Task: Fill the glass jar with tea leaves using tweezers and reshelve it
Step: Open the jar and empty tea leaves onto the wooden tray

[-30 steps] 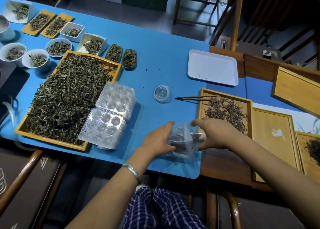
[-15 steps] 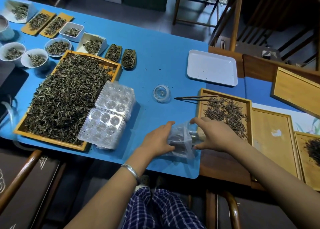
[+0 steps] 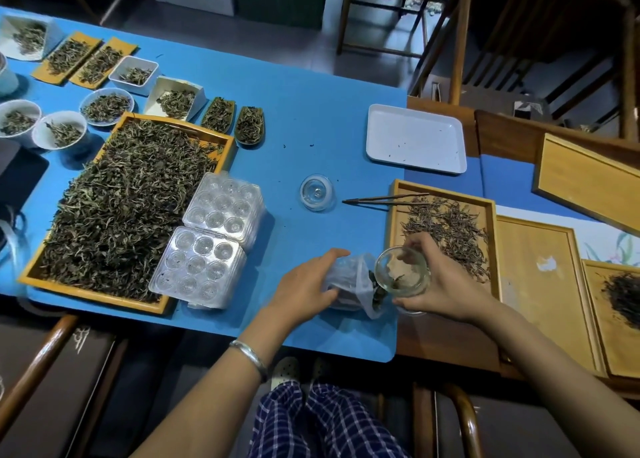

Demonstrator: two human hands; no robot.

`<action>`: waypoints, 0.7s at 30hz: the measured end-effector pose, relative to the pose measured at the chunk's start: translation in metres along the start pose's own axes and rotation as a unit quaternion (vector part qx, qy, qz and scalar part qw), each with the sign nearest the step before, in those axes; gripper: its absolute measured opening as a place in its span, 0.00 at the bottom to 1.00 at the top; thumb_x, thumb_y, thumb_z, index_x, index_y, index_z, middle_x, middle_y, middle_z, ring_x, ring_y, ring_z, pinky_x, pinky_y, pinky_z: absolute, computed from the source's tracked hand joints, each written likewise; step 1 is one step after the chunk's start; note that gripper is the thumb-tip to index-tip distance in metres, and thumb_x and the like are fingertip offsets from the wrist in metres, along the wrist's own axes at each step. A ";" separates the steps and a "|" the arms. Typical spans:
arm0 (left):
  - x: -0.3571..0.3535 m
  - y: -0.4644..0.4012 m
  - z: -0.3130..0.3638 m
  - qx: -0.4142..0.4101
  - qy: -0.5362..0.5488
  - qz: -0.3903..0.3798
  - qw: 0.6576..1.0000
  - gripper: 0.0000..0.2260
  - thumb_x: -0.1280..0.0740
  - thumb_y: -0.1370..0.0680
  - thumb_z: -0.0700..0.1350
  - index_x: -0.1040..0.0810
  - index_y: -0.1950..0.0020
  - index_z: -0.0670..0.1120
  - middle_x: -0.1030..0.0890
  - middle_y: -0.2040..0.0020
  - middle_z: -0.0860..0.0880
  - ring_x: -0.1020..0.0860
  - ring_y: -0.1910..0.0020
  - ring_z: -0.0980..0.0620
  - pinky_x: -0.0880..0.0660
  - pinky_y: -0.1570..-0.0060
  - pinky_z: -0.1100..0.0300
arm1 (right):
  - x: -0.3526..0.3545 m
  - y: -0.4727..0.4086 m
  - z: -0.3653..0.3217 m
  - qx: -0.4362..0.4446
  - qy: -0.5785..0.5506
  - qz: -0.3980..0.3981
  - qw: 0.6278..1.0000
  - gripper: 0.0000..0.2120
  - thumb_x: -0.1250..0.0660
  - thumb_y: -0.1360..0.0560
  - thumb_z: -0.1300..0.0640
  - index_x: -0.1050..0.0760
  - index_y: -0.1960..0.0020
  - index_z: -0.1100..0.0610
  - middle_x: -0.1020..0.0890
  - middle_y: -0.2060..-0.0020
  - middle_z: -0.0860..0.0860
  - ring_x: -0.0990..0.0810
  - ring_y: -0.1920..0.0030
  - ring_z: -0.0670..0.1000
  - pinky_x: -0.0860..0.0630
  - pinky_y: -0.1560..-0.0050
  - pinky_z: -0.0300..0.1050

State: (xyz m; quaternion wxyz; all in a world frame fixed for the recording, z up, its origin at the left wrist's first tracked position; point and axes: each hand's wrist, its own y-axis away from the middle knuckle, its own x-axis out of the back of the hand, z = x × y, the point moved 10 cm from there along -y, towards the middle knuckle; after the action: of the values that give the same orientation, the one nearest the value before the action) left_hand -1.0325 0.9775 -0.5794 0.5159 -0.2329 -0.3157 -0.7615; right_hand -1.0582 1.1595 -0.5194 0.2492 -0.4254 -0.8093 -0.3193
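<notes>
My right hand [image 3: 446, 284] grips a small clear glass jar [image 3: 403, 272], mouth tilted up, at the near edge of a wooden tray of loose tea leaves [image 3: 446, 229]. A few leaves lie inside the jar. My left hand [image 3: 308, 283] holds a crumpled clear plastic bag [image 3: 349, 283] with dark leaves on the blue mat, just left of the jar. Dark tweezers [image 3: 381, 199] lie unheld across the tray's far left corner. The jar's glass lid [image 3: 317, 193] sits on the mat beyond my hands.
A large wooden tray heaped with tea [image 3: 121, 208] fills the left, with two clear plastic cell boxes [image 3: 211, 246] beside it. Bowls and scoops of tea [image 3: 104, 106] line the far left. A white tray [image 3: 415, 139] lies far right; further wooden trays [image 3: 540, 284] lie right.
My right hand has drawn the glass jar out of the plastic bag and turned its mouth upward. My left hand stays on the bag.
</notes>
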 end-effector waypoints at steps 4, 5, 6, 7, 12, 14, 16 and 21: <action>0.002 0.001 -0.002 -0.002 0.007 0.012 1.000 0.25 0.34 0.26 0.46 0.35 0.30 0.60 0.21 0.42 0.53 0.22 0.45 0.47 0.28 0.56 0.55 | 0.000 0.004 -0.004 0.018 -0.017 0.031 0.999 0.37 0.21 0.40 0.42 0.40 0.40 0.41 0.24 0.47 0.35 0.22 0.49 0.37 0.23 0.55 0.35; 0.003 0.001 -0.003 -0.003 0.010 0.015 1.000 0.25 0.34 0.26 0.46 0.34 0.30 0.59 0.20 0.43 0.53 0.22 0.46 0.48 0.29 0.57 0.56 | 0.000 0.005 -0.005 0.023 -0.018 0.038 0.999 0.37 0.21 0.40 0.42 0.40 0.40 0.42 0.23 0.48 0.35 0.21 0.50 0.38 0.22 0.56 0.38; 0.004 0.002 -0.004 -0.003 0.015 0.020 1.000 0.25 0.34 0.26 0.46 0.34 0.31 0.59 0.20 0.43 0.53 0.22 0.47 0.48 0.31 0.58 0.57 | 0.001 0.005 -0.005 0.026 -0.018 0.043 0.999 0.37 0.21 0.40 0.43 0.40 0.40 0.42 0.23 0.48 0.36 0.21 0.51 0.40 0.22 0.56 0.40; 0.006 0.003 -0.006 -0.002 0.020 0.025 0.999 0.24 0.35 0.26 0.46 0.33 0.31 0.59 0.20 0.44 0.53 0.22 0.47 0.48 0.31 0.59 0.57 | 0.001 0.006 -0.005 0.025 -0.022 0.047 0.998 0.38 0.20 0.40 0.43 0.40 0.39 0.43 0.23 0.47 0.36 0.21 0.50 0.41 0.22 0.56 0.40; 0.018 0.010 -0.022 0.019 0.052 0.063 0.997 0.24 0.35 0.27 0.43 0.31 0.32 0.59 0.19 0.48 0.55 0.21 0.50 0.50 0.31 0.59 0.58 | 0.020 0.007 0.002 -0.002 -0.085 0.115 0.990 0.40 0.21 0.43 0.39 0.38 0.39 0.44 0.24 0.44 0.36 0.25 0.44 0.35 0.28 0.49 0.27; 0.023 0.014 -0.031 0.035 0.066 0.081 0.994 0.23 0.35 0.27 0.42 0.30 0.34 0.60 0.19 0.50 0.57 0.21 0.51 0.51 0.30 0.59 0.58 | 0.035 0.003 0.005 -0.014 -0.099 0.168 0.981 0.38 0.20 0.44 0.42 0.36 0.40 0.44 0.25 0.45 0.39 0.25 0.45 0.37 0.28 0.48 0.31; 0.026 0.018 -0.039 0.048 0.076 0.091 0.992 0.23 0.34 0.27 0.43 0.31 0.36 0.62 0.19 0.52 0.58 0.20 0.53 0.51 0.27 0.58 0.57 | 0.046 -0.004 0.005 -0.021 -0.101 0.212 0.972 0.36 0.19 0.42 0.46 0.36 0.42 0.43 0.26 0.47 0.39 0.26 0.46 0.36 0.29 0.50 0.32; 0.028 0.023 -0.047 0.055 0.090 0.094 0.990 0.23 0.36 0.28 0.44 0.32 0.37 0.64 0.21 0.56 0.61 0.22 0.58 0.55 0.27 0.61 0.59 | 0.044 -0.037 0.006 -0.042 -0.114 0.236 0.964 0.34 0.20 0.40 0.48 0.37 0.42 0.45 0.26 0.48 0.38 0.26 0.48 0.34 0.31 0.54 0.25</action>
State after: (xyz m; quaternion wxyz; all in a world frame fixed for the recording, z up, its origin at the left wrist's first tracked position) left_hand -1.0223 0.9197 -0.5869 0.6233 -0.1638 -0.2861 -0.7091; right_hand -1.1131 1.1707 -0.5050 0.2053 -0.6481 -0.6949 -0.2344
